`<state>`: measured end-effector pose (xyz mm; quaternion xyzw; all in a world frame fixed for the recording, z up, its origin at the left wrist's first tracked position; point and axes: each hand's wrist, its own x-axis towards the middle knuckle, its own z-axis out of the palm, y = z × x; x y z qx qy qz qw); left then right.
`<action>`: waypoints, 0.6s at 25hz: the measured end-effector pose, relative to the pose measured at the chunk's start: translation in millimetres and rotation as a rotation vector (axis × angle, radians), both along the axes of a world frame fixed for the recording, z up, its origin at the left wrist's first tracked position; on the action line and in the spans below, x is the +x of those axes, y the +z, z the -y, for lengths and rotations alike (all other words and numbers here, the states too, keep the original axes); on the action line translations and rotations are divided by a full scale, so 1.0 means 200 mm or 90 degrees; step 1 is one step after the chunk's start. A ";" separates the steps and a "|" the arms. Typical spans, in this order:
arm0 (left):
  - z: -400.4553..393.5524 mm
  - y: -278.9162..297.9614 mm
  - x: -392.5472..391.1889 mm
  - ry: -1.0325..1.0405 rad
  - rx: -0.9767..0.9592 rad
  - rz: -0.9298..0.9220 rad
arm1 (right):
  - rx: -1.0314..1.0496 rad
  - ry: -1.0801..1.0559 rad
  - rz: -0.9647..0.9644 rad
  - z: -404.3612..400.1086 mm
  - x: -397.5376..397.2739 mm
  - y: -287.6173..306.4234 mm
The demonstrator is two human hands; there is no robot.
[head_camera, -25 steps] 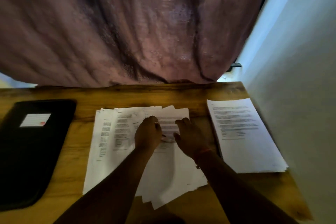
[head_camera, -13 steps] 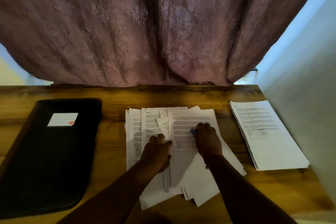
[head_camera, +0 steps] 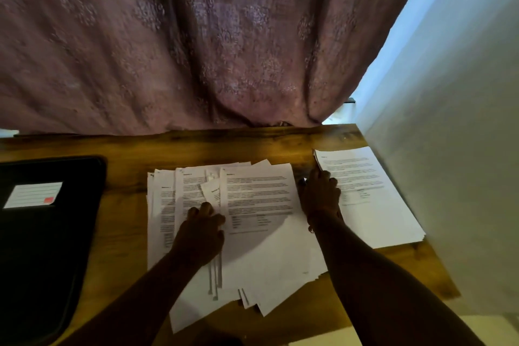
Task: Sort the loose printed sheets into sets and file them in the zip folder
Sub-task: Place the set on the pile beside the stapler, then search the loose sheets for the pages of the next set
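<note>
Loose printed sheets [head_camera: 261,222] lie fanned and overlapping at mid-desk; zip folder [head_camera: 42,239] lies flat at far left.
The left hand [head_camera: 200,236] rests on the fanned sheets, fingers bent, its hold not discernible. The right hand [head_camera: 320,196] touches the left edge of a squared stack [head_camera: 376,205] at right; its grip cannot be told. The folder is black, round-cornered, with a white lined label [head_camera: 33,194]. The desk [head_camera: 126,154] is grained wood; a patterned mauve curtain [head_camera: 196,36] hangs behind.

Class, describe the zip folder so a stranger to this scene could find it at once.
Start at the wooden table under the curtain, then look to its left end. The zip folder lies flat there, apart from the papers: the only black thing, with a white label.
</note>
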<state>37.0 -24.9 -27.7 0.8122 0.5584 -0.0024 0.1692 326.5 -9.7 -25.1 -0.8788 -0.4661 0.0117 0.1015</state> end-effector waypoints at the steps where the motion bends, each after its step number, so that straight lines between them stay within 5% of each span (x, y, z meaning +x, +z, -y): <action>1: 0.01 0.00 0.01 0.013 0.007 0.007 | 0.017 0.028 0.033 0.01 -0.03 0.01; 6: 0.02 -0.02 0.03 0.057 0.039 0.001 | -0.045 0.301 -0.074 0.17 -0.46 -0.03; 15: 0.13 -0.01 0.12 0.272 -0.062 0.214 | -0.095 0.382 -0.048 0.29 -0.55 -0.15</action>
